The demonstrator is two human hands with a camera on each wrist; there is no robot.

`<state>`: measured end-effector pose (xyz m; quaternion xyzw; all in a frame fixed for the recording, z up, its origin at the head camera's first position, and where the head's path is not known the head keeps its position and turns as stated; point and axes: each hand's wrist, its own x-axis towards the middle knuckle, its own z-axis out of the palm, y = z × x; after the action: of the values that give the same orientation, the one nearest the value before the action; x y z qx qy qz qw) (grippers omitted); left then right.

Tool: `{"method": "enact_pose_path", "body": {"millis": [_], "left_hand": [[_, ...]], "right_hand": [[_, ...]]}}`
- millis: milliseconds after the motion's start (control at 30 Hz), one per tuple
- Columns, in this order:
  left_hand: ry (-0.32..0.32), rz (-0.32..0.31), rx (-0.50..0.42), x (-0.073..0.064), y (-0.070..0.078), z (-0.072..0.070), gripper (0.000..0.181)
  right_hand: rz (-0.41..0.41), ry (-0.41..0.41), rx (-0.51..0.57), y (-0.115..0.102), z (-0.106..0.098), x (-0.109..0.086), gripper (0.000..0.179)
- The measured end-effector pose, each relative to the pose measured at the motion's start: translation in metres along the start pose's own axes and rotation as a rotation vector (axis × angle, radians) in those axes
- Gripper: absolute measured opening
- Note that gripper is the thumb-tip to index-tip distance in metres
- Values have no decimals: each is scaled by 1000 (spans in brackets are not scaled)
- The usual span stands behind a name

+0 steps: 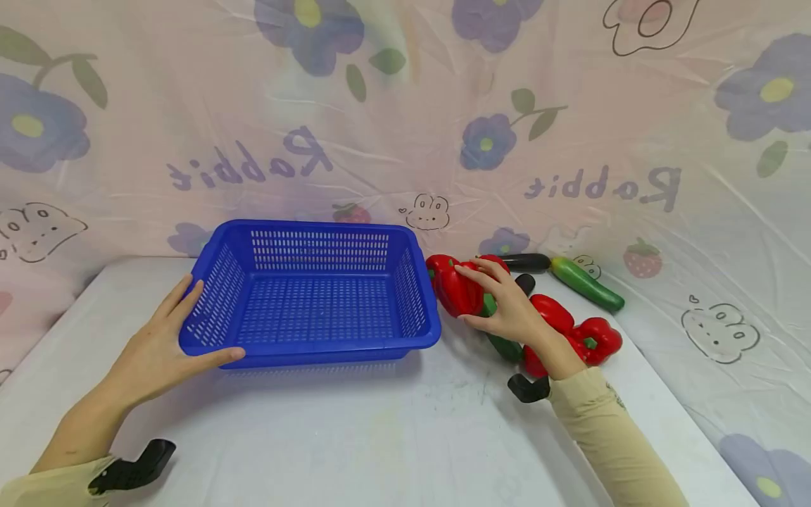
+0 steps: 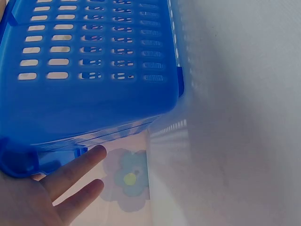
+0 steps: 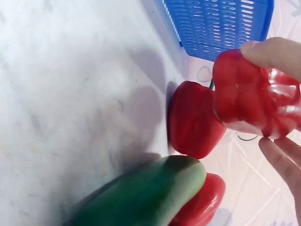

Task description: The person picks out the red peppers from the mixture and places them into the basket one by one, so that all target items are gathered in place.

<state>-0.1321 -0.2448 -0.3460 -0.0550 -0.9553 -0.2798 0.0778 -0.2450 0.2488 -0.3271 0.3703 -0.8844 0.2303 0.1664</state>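
A blue plastic basket (image 1: 310, 346) stands on the white table with nothing inside. My left hand (image 1: 155, 352) is at its left front corner, thumb laid along the front rim. In the left wrist view, two fairly straight fingers (image 2: 75, 174) extend beside the basket wall (image 2: 89, 103). To the right of the basket, my right hand (image 1: 510, 310) grips a red bell pepper (image 1: 461, 292). The right wrist view has this held pepper (image 3: 254, 94) between thumb and fingertips, in front of another red bell pepper (image 3: 190, 120).
More red bell peppers (image 1: 597, 341) lie around my right wrist. A green cucumber-like vegetable (image 1: 505, 348) is partly hidden under that hand. Behind them lie a dark eggplant-like vegetable (image 1: 532, 263) and a green zucchini (image 1: 586, 283). A printed curtain (image 1: 393, 155) hangs behind the table.
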Motion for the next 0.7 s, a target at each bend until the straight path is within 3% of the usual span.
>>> {"method": "enact_pose_path", "body": {"millis": [700], "left_hand": [[-17, -15, 7, 1, -1, 0, 117]], "right_hand": [[62, 36, 39, -20, -15, 32, 80]]}}
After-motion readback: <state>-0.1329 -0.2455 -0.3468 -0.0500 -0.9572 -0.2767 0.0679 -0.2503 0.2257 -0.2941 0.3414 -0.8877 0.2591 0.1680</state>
